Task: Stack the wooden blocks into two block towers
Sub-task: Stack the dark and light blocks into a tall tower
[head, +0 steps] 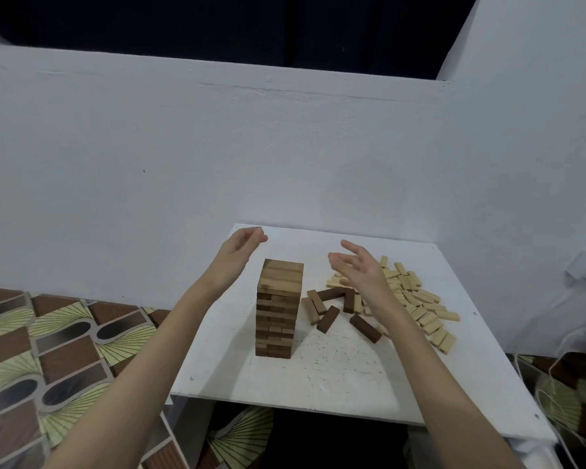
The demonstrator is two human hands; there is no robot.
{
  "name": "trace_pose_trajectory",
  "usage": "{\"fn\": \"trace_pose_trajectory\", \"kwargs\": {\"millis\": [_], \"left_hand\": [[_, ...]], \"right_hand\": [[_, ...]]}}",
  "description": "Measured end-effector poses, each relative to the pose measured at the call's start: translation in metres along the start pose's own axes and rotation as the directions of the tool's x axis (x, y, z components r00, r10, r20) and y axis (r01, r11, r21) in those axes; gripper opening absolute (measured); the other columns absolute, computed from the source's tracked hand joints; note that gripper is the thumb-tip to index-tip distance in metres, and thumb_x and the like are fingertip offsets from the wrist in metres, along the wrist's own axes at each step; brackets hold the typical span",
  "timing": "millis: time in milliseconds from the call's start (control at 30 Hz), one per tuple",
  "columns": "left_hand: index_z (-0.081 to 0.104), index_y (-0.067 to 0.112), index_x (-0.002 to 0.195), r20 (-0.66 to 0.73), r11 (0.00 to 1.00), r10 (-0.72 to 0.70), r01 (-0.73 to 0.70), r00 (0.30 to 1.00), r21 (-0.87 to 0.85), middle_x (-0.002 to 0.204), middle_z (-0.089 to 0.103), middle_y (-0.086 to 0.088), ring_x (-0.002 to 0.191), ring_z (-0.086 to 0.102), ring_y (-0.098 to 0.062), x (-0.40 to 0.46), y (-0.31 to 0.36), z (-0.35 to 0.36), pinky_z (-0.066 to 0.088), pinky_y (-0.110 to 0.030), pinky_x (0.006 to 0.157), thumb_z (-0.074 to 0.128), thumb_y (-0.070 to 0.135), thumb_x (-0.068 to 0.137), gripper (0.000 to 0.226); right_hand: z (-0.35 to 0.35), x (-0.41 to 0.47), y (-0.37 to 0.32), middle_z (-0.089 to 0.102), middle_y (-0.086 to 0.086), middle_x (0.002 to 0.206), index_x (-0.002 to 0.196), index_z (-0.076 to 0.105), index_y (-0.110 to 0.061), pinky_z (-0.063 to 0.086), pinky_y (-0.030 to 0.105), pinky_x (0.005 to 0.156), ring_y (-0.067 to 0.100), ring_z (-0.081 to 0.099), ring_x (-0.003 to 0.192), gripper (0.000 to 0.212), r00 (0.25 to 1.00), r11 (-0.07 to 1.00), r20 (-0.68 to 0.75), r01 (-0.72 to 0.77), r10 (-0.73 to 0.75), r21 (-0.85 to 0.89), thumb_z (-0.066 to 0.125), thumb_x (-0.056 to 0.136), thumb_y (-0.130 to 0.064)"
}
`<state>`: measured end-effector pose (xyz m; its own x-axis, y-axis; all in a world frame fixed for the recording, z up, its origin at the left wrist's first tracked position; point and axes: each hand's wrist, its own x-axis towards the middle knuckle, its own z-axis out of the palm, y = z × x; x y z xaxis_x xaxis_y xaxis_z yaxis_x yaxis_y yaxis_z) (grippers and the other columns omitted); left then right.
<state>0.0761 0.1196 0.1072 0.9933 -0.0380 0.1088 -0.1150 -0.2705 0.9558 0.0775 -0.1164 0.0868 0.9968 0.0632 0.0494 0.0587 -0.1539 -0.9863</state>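
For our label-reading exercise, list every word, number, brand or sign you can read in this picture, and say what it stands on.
None: no readable text shows anywhere in this view.
The block tower, the loose dark blocks and the pale blocks show bare wood, with no print visible.
The white table carries only specks.
The patterned floor has shapes, not letters.

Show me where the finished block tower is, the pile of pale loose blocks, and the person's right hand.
block tower (278, 309), head view, on the middle of its front face.
pale loose blocks (420, 301), head view, on a block mid-pile.
right hand (361, 269), head view, on the palm.
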Motion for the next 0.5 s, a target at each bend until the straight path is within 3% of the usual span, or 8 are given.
{"fn": "trace_pose_trajectory", "kwargs": {"millis": [100,233,367,500], "left_hand": [[0.049,0.020,0.130,-0.081,0.980,0.147,-0.133,0.986,0.149,0.123,0.057,0.009,0.120,0.047,-0.004,-0.002,0.015,0.007,0.031,-0.020,0.095,0.052,0.031,0.095,0.036],[0.049,0.021,0.130,-0.030,0.930,0.271,-0.253,0.962,0.267,0.123,0.058,0.012,0.114,0.048,-0.001,-0.004,0.040,0.031,0.030,-0.010,0.086,0.055,0.028,0.094,0.037],[0.049,0.022,0.128,0.056,0.880,0.344,-0.342,0.937,0.328,0.125,0.054,0.013,0.104,0.049,-0.004,-0.009,0.064,0.068,0.035,-0.019,0.089,0.054,0.030,0.094,0.036],[0.049,0.022,0.128,0.145,0.861,0.320,-0.351,0.936,0.368,0.125,0.054,0.011,0.114,0.048,-0.005,-0.012,0.066,0.107,0.034,-0.020,0.092,0.053,0.032,0.094,0.035]], "right_hand": [[-0.015,-0.003,0.005,0.063,0.000,0.117,0.123,0.055,-0.022,0.049,0.028,0.091,0.006,0.060,0.103,0.033,0.996,0.999,-0.088,0.012,-0.014,-0.032,0.063,0.091,-0.025],[-0.040,-0.012,0.013,0.062,-0.003,0.115,0.120,0.060,-0.017,0.049,0.028,0.090,0.010,0.059,0.107,0.030,0.989,0.994,-0.145,0.026,-0.041,-0.106,0.063,0.091,-0.023],[-0.064,-0.020,0.020,0.062,-0.003,0.115,0.117,0.061,-0.017,0.048,0.019,0.075,0.013,0.060,0.104,0.026,0.984,0.989,-0.170,0.024,-0.048,-0.143,0.063,0.091,-0.023],[-0.085,-0.025,0.035,0.063,-0.002,0.113,0.110,0.063,-0.018,0.048,0.028,0.089,0.011,0.059,0.104,0.019,0.982,0.984,-0.187,0.005,-0.039,-0.178,0.063,0.091,-0.018]]}}
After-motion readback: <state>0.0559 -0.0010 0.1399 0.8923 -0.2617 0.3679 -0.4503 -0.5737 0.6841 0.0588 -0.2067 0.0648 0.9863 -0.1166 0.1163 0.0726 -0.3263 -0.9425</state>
